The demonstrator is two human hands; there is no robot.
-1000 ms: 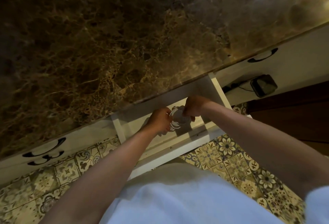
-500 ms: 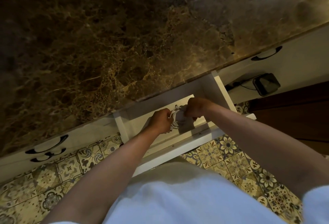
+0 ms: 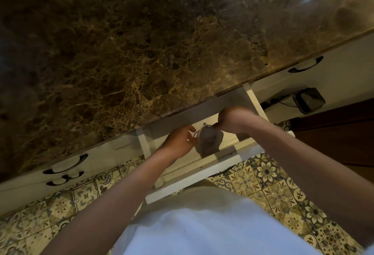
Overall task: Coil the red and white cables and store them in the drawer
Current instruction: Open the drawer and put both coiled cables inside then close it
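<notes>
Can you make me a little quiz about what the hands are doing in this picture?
1. True or false: the drawer is pulled open.
2. What colour is the cable between the left hand and the right hand?
3. The worktop above the drawer is: A) bare wood B) brown marble C) glass

Key: 1 true. 2 white. 3 B.
</notes>
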